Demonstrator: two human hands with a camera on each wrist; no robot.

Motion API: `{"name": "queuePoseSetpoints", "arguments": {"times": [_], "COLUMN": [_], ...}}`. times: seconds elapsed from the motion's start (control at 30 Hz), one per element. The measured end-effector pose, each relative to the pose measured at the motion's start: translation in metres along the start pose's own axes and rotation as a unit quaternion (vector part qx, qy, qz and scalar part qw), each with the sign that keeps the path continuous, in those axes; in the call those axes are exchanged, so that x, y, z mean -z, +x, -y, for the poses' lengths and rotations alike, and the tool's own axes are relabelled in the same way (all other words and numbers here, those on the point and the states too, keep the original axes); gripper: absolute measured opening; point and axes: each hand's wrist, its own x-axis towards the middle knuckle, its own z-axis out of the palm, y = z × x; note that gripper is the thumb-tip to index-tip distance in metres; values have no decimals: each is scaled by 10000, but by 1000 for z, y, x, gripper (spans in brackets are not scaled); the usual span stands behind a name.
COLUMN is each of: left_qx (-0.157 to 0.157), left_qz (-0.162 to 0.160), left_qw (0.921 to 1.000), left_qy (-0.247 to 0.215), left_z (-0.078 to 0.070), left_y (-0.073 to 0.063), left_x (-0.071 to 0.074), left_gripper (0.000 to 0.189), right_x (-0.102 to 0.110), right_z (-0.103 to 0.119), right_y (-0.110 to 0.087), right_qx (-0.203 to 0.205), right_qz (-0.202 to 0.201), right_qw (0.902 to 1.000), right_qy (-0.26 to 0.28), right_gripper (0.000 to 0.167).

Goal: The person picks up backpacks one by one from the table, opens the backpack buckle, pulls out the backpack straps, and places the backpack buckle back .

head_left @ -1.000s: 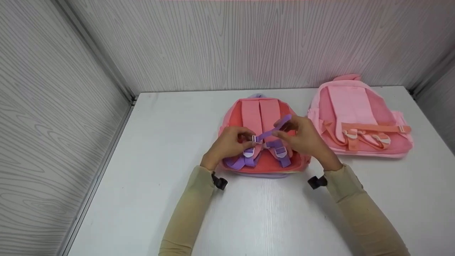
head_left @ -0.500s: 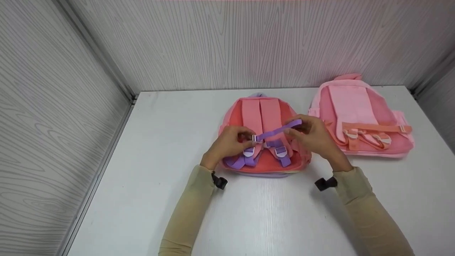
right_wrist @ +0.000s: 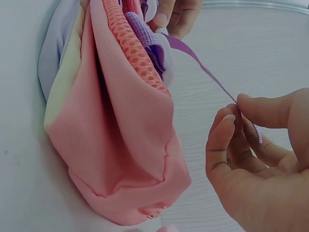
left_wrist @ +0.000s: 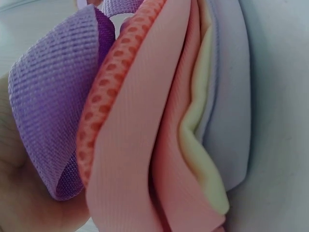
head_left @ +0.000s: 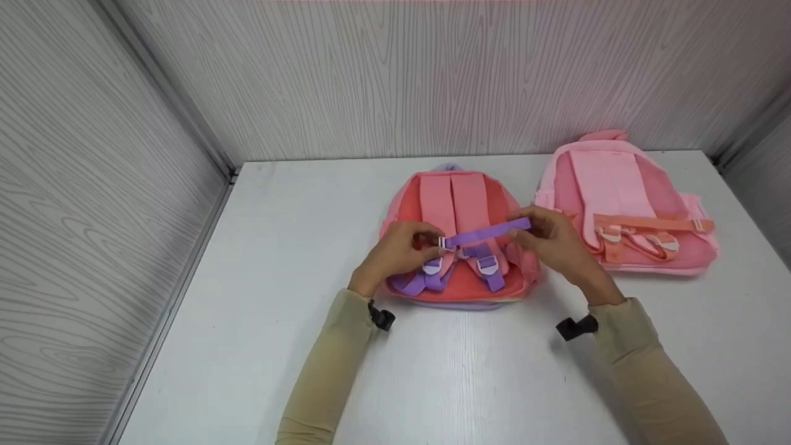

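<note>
A small coral and pink backpack (head_left: pixel 473 210) lies with its shoulder straps up in the head view. Just above its left strap adjuster (head_left: pixel 432 266), my left hand (head_left: pixel 398 248) pinches a small white buckle (head_left: pixel 442 243). A purple webbing strap (head_left: pixel 485 233) runs from that buckle to my right hand (head_left: pixel 556 244), whose thumb and fingers pinch it near its free end. In the right wrist view the strap (right_wrist: pixel 205 69) stands off the backpack, fairly straight. A purple webbing loop (left_wrist: pixel 58 101) hides part of my left hand in the left wrist view.
To the right, a second, pale pink backpack (head_left: pixel 609 185) with orange straps (head_left: pixel 649 222) lies on the white table (head_left: pixel 296 247). Grey wood-grain panels (head_left: pixel 383 80) stand behind the table and at both sides.
My right hand has moved to the right and slightly down, and the purple strap between the hands shows longer and flatter. The left hand stays at the buckle.
</note>
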Motion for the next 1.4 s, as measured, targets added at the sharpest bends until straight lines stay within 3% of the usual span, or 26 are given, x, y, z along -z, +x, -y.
{"name": "queuePoseSetpoints", "arguments": {"times": [0.3,0.6,1.03,1.4], "left_qx": [77,87,-150,-58], "left_qz": [16,5,42,194], "left_qw": [10000,10000,9998,9998], "left_qy": [-20,46,119,65], "left_z": [0,-3,-3,-12], "left_y": [-2,-3,-2,4], "left_x": [-2,-4,-4,-1], "left_gripper": [28,29,31,29], "right_x": [6,14,17,24], "right_z": [-4,-10,-15,-14], "right_y": [-6,-12,-14,-12], "right_qx": [-746,-1215,-1321,-1536], "right_qz": [-374,-478,-451,-368], "right_qw": [9939,9880,9871,9848], "right_qy": [-727,-824,-780,-717], "right_gripper": [33,29,30,39]}}
